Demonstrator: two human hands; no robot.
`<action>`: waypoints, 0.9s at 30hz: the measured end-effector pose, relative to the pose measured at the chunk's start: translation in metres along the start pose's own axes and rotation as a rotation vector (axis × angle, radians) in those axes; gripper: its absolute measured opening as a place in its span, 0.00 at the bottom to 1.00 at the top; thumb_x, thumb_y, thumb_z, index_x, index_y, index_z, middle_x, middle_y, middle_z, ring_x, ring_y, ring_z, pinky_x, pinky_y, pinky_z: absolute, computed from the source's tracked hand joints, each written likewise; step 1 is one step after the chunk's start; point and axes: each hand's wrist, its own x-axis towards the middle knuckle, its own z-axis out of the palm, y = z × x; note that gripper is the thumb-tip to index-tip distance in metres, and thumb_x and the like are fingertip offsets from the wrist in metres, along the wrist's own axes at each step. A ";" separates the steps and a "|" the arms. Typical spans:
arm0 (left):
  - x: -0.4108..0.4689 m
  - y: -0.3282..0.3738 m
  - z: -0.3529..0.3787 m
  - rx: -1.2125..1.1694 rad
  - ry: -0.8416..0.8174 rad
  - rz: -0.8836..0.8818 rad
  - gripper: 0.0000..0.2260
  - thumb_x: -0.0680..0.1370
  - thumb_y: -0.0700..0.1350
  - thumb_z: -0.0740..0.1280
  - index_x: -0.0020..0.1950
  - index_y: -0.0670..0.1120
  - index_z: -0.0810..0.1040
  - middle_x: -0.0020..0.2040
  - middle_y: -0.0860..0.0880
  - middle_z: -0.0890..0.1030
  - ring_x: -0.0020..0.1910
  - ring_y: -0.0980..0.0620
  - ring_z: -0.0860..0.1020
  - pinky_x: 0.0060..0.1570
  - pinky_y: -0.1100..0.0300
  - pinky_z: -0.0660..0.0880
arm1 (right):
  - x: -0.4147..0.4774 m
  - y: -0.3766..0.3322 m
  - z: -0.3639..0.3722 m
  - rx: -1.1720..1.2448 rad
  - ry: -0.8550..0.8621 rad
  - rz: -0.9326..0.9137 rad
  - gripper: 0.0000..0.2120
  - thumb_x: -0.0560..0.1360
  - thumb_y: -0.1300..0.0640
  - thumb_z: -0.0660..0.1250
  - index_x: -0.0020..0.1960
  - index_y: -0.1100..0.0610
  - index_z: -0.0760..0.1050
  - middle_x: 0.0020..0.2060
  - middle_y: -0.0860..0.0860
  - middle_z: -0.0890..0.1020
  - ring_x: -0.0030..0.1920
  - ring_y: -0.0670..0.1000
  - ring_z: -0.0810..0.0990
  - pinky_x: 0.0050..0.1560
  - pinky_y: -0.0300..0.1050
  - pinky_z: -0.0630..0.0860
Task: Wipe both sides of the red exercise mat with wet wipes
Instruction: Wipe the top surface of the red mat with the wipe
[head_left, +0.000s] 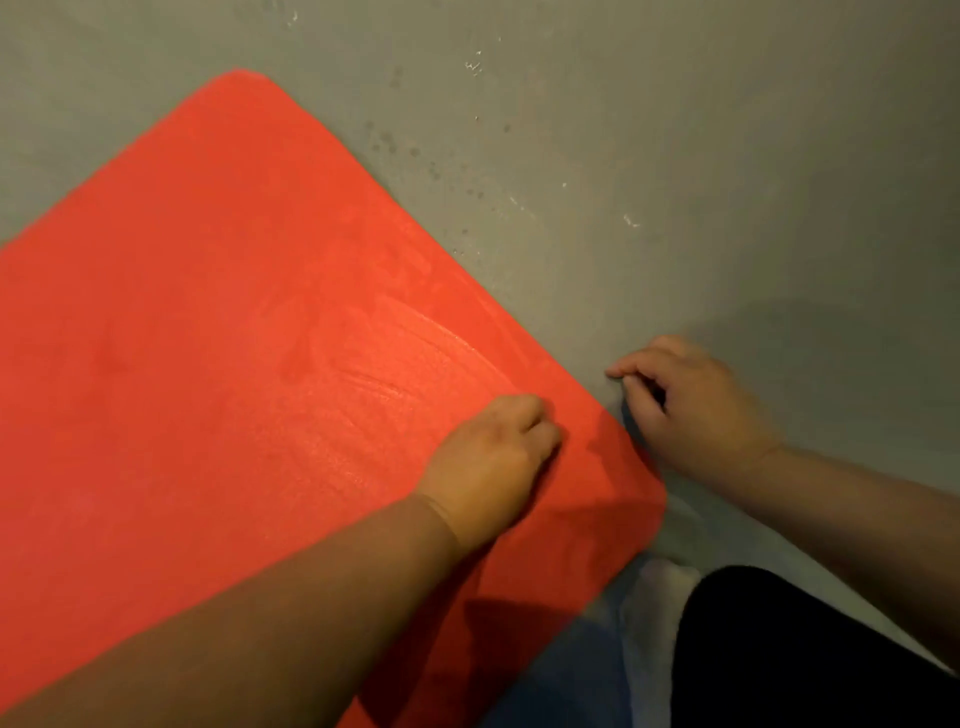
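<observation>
While the flat red textured exercise mat (208, 364) lies on the speckled grey floor (675, 156), left hand (488, 457) with fingers curled near its corner, wipe or none I cannot tell, right hand (685, 405) loose and empty beside the edge, flipping could drag its damp face through grit.

I am looking down at a matte grey-green floor (727, 156) that is filling the view from 10 o'clock round to 4 o'clock. White flecks (474, 66) are showing near 12 o'clock, and dark spots (387, 143) are trailing down toward the centre. Dim light is falling unevenly, and a soft shadow (831, 332) is darkening the floor at 3 o'clock.
</observation>
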 end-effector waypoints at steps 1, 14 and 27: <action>0.002 -0.009 -0.004 0.030 -0.033 0.081 0.05 0.74 0.42 0.66 0.45 0.44 0.81 0.41 0.46 0.77 0.40 0.45 0.77 0.42 0.58 0.67 | 0.000 0.001 -0.001 -0.007 -0.010 -0.020 0.12 0.72 0.57 0.60 0.47 0.57 0.81 0.41 0.54 0.79 0.44 0.56 0.79 0.46 0.50 0.77; 0.012 0.015 0.002 0.020 -0.029 0.009 0.06 0.72 0.43 0.63 0.41 0.45 0.79 0.39 0.46 0.76 0.39 0.45 0.76 0.41 0.57 0.65 | 0.001 0.017 -0.003 -0.148 0.069 -0.054 0.15 0.69 0.56 0.65 0.54 0.57 0.80 0.54 0.57 0.77 0.53 0.59 0.76 0.57 0.48 0.69; 0.044 -0.004 -0.005 0.086 0.001 -0.151 0.06 0.73 0.39 0.64 0.44 0.44 0.81 0.45 0.44 0.79 0.45 0.43 0.78 0.47 0.56 0.71 | -0.006 0.025 -0.005 -0.121 0.037 -0.064 0.16 0.70 0.57 0.64 0.57 0.57 0.80 0.59 0.57 0.77 0.57 0.59 0.76 0.60 0.52 0.72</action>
